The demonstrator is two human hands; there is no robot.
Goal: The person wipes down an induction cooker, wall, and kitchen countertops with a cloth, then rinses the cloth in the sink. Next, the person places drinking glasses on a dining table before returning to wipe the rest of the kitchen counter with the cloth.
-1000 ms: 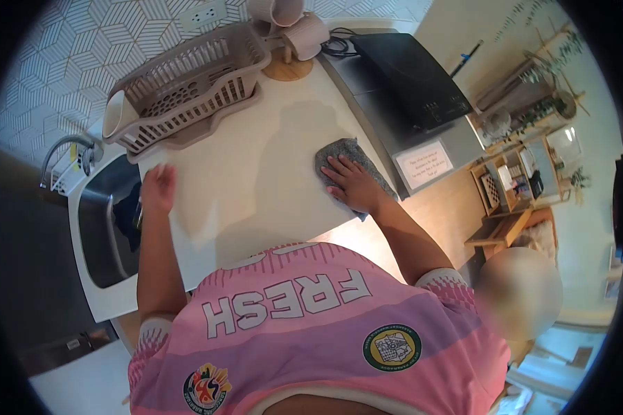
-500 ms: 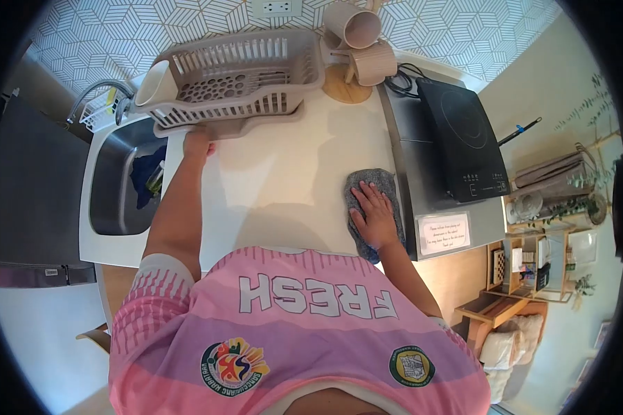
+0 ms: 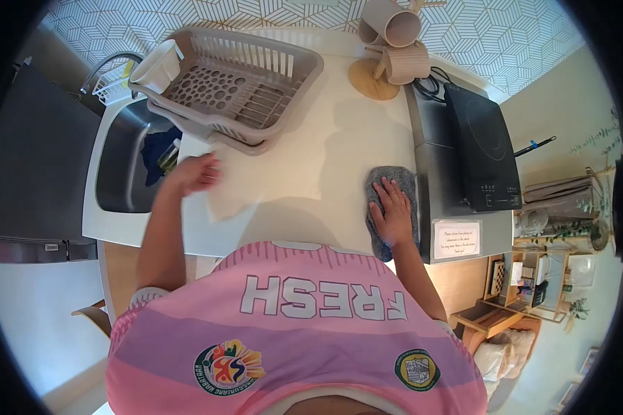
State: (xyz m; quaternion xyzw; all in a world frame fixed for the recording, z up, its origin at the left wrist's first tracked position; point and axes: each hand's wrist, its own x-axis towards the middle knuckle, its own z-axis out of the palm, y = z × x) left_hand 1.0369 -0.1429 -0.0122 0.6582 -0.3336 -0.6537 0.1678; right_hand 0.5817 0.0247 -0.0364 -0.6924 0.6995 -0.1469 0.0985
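My right hand lies flat with fingers spread on a folded grey cloth, on the right part of the white counter. My left hand is above the counter beside the sink, just below the dish rack's near edge; its fingers are smeared by motion, and nothing can be made out in them. The taupe dish rack stands at an angle on its tray, with a white cup-like holder at its left end.
Left is the steel sink with a dark blue cloth inside. Mugs hang on a stand with a round wooden base. Right are a black induction cooker and a printed sign.
The dish rack has turned, its right end swinging towards me. My left hand has come away from its near edge. My right hand stays on the grey cloth. The camera view has shifted.
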